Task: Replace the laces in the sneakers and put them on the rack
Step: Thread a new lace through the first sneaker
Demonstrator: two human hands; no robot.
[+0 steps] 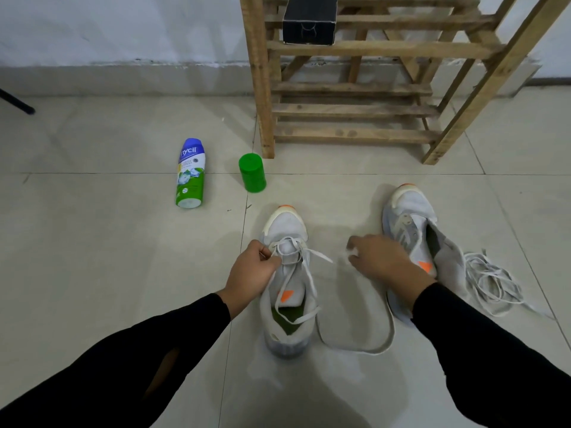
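1. Sneakers, 2 of them, grey-white with orange toe tips, sit on the tiled floor (92,242) in the lower middle of the frame.
2. The centre sneaker (285,230) stands upright with its toe pointing to the top of the frame. The second sneaker (411,211), to its right, is tipped on its side with its tongue flopped open.
3. A white lace (375,352) is threaded through the eyelets nearest the centre sneaker's toe. It trails over the shoe's opening and loops across the floor toward the right forearm.
4. The left hand (253,268) has its fingers curled in, pinching that lace at the left-side eyelets.
5. The right hand (383,261) hovers between the 2 sneakers with fingers bent and blurred. I cannot tell whether it grips anything.
6. A loose lace (491,282) lies in a tangled heap at the right edge, just beside the tipped sneaker.
7. The wooden rack (355,88) stands at upper right against the wall, with a black box (309,21) on one of its slatted shelves.
8. Left of the rack's front leg, a green cap (252,173) stands upright and a powder bottle (190,174) lies on its side.
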